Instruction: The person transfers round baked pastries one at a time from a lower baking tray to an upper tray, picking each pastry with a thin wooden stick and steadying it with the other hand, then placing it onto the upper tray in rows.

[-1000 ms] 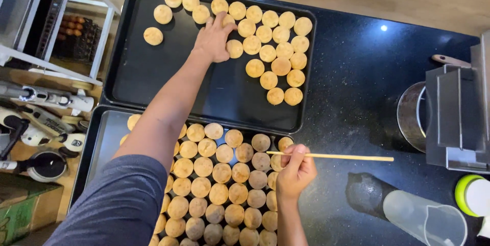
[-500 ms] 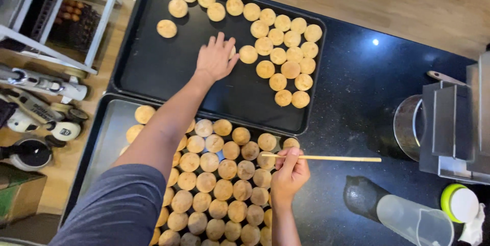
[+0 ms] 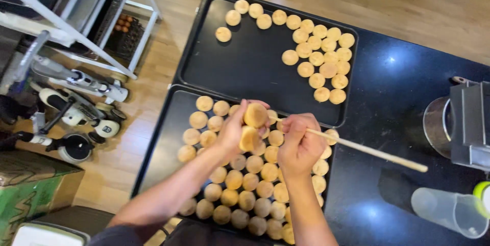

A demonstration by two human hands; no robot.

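Left hand (image 3: 236, 129) pinches two buns (image 3: 255, 115) above the crowded near tray (image 3: 162, 146), right hand (image 3: 301, 144) clenched on a wooden stick (image 3: 367, 150); a hard jab could knock a bun loose.

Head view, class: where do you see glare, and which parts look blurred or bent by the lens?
Head view: bright glare spots sit on the black counter, with a softer sheen on the far tray; the left hand and the two pastries it holds look slightly blurred, as does the right hand gripping the wooden stick; the tray edges bow, suggesting wide-angle distortion.
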